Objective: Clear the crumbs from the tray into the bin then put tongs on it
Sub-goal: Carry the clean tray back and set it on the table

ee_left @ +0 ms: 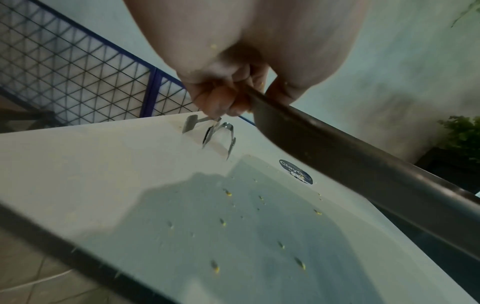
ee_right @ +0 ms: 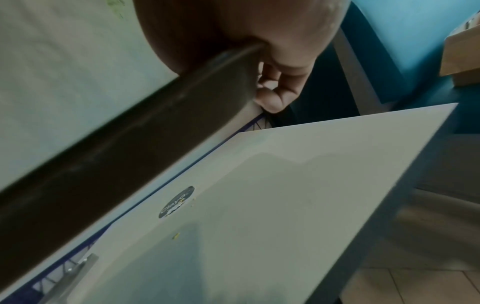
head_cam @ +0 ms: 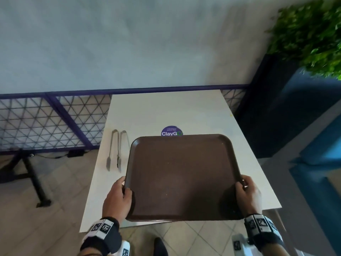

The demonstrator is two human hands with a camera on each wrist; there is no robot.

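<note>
Crumbs [ee_left: 228, 193], small and yellow, dot the white worktop [head_cam: 184, 111] in the tray's shadow, as the left wrist view shows, and a few pale specks also sit on the brown tray [head_cam: 184, 174] itself. That tray is held clear of the worktop, roughly level, over its near half and overhanging the near edge. The left hand [head_cam: 118, 198] has its grip on the tray's near left corner, thumb on top of the rim and fingers [ee_left: 218, 102] curled underneath; the right hand [head_cam: 248, 194] grips the near right corner the same way, thumb over the rim and fingers [ee_right: 272, 98] wrapped below. Both grips are closed on the tray and nothing else.

Tongs [head_cam: 116, 150] of bare metal lie flat on the worktop just left of the tray, apart from it, their tips pointing toward the person. A round purple sticker [head_cam: 171, 133] peeks out past the tray's far edge. No bin shows in any view, so I cannot tell where it stands.

Judging by how things lie, the tray surface looks nearly clean, so the emptying seems mostly done or about done, though scattered bits remain on the worktop. What is left: setting the tray down and placing the tongs on it, which has not yet begun.
</note>
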